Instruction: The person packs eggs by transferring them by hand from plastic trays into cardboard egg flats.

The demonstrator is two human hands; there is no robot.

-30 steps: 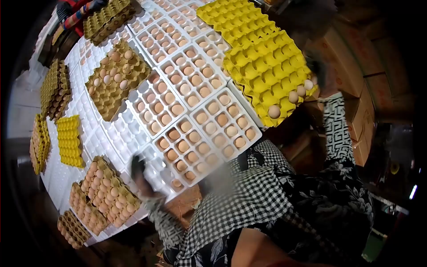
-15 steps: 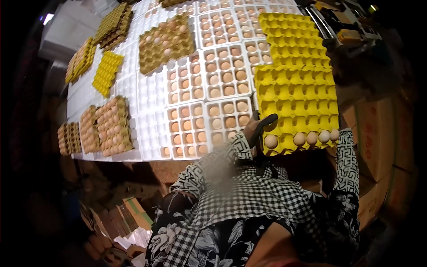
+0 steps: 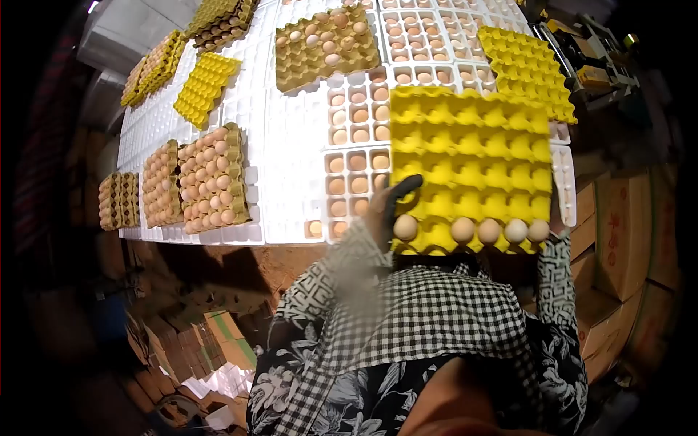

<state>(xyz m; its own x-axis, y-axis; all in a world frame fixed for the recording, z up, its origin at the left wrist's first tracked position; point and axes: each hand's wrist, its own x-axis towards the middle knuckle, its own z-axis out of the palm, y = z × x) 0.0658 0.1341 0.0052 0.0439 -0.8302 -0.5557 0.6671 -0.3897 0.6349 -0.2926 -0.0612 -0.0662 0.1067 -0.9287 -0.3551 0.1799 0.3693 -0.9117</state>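
A yellow egg tray (image 3: 471,160) is held above the table in front of me, with several eggs (image 3: 488,232) along its near row and bare cups behind them. My left hand (image 3: 390,209), in a dark glove, grips the tray's left edge with the thumb over the top; its other fingers are hidden. At the right edge, my right hand (image 3: 555,215) holds the tray from the side, mostly concealed behind it. Another yellow egg tray (image 3: 526,73) lies beyond, on the white trays.
White foam trays (image 3: 291,134) cover the table, several with eggs. A brown tray (image 3: 327,47) partly filled with eggs lies at the back. Full brown trays (image 3: 214,178) stand at the left, near a small yellow tray (image 3: 205,89). Cardboard boxes (image 3: 622,236) stand at the right.
Both hands have shifted the egg-bearing yellow tray left and off the other yellow tray, which stays on the table. The view has turned somewhat.
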